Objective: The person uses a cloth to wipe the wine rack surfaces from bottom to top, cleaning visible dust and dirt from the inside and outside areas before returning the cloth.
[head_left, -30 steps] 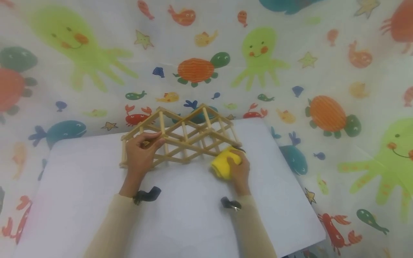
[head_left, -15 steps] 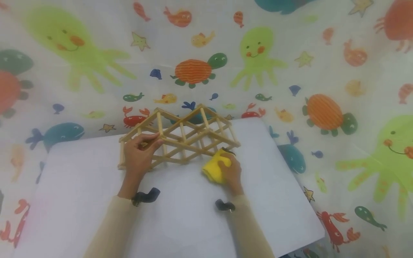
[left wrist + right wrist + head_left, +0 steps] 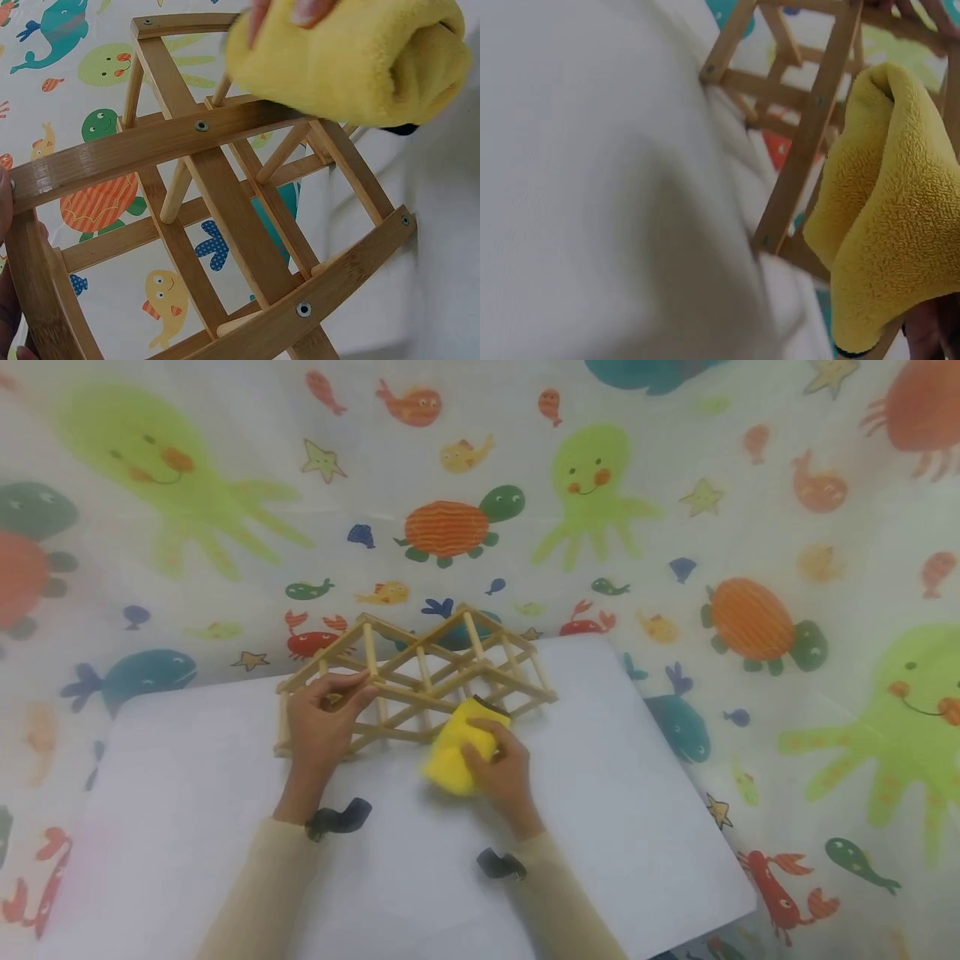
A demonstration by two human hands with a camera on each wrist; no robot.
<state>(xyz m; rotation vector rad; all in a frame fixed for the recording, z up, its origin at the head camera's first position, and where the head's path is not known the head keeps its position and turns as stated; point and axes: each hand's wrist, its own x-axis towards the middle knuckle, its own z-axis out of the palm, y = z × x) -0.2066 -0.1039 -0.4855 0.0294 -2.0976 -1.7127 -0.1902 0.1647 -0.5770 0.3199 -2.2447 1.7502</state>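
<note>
A folding wooden lattice rack (image 3: 420, 695) of crossed slats and round dowels stands at the back of the white table. My left hand (image 3: 324, 714) pinches a slat joint on its front left side. In my right hand (image 3: 504, 770) is a folded yellow cloth (image 3: 455, 750), gripped between thumb and fingers against the rack's front lower slats. The left wrist view shows the cloth (image 3: 337, 64) over a slat (image 3: 157, 142) held at its left end. In the right wrist view, fluffy yellow cloth (image 3: 900, 202) hides part of the rack (image 3: 810, 135).
The white tabletop (image 3: 405, 893) stretches in front of the rack and to both sides. Behind it hangs a curtain (image 3: 465, 460) printed with sea animals. A dark strap end (image 3: 341, 817) sticks out from the left wrist, another strap end (image 3: 501, 864) from the right.
My right hand has moved left with the yellow cloth, from the rack's right end toward its middle. The left hand keeps its hold on the rack.
</note>
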